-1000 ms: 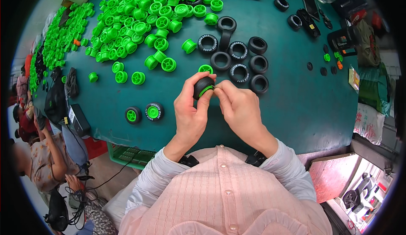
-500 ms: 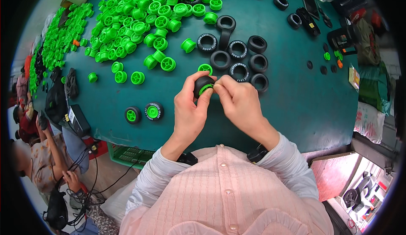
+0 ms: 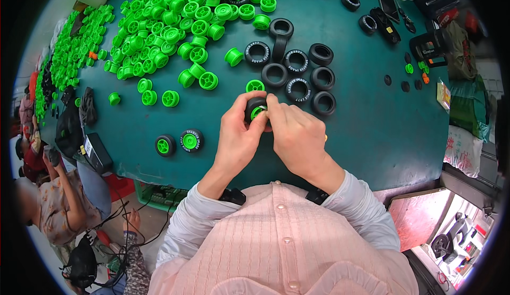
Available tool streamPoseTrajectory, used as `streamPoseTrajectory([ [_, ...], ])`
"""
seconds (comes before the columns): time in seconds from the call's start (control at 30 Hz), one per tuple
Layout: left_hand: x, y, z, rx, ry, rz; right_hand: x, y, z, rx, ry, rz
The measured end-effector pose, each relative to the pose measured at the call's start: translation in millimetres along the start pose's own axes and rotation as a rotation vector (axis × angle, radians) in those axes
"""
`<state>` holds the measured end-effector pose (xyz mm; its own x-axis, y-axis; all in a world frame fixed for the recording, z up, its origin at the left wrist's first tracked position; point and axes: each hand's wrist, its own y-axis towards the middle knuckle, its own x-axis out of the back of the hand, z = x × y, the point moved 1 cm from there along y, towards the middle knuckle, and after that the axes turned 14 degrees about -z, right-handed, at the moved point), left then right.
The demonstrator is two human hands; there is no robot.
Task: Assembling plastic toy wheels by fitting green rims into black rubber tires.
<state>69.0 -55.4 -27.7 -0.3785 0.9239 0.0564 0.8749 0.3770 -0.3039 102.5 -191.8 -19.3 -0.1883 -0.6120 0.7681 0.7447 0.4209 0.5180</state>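
My left hand (image 3: pixel 236 133) grips a small toy wheel, a black rubber tire (image 3: pixel 254 104) with a green plastic rim (image 3: pixel 257 112) inside it. Closed beside it, my right hand (image 3: pixel 298 138) presses its fingers and thumb on the wheel's right edge. The fingers hide part of the rim, so how fully it sits in the tire is unclear. A loose green rim (image 3: pixel 255 86) lies just beyond my hands. Several empty black tires (image 3: pixel 274 75) cluster past it. To the left lie two wheels with green rims in their tires (image 3: pixel 191 140) (image 3: pixel 165 146).
A large heap of green rims (image 3: pixel 159 35) covers the far left of the green table (image 3: pixel 361 135). More tires (image 3: pixel 350 2), a phone (image 3: pixel 387 1) and a black cup (image 3: pixel 427 48) are at the far right. A black box (image 3: pixel 98 151) stands by the left edge, near seated people.
My right hand has turned and moved down against the wheel, its knuckles now closer to my left hand. The wheel has tilted slightly. The loose pieces on the table keep their places.
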Motion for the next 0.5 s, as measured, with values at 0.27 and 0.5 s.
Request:
streamPoseTrajectory([
  [0.27, -5.2, 1.2, 6.3, -0.119, -0.213, -0.071, -6.5, 1.1, -4.6, -0.097, 0.146, -0.115],
  [0.5, -6.8, 2.3, 0.4, -0.063, -0.244, 0.028, -5.6, -0.3, -4.0, 0.020, 0.000, -0.098],
])
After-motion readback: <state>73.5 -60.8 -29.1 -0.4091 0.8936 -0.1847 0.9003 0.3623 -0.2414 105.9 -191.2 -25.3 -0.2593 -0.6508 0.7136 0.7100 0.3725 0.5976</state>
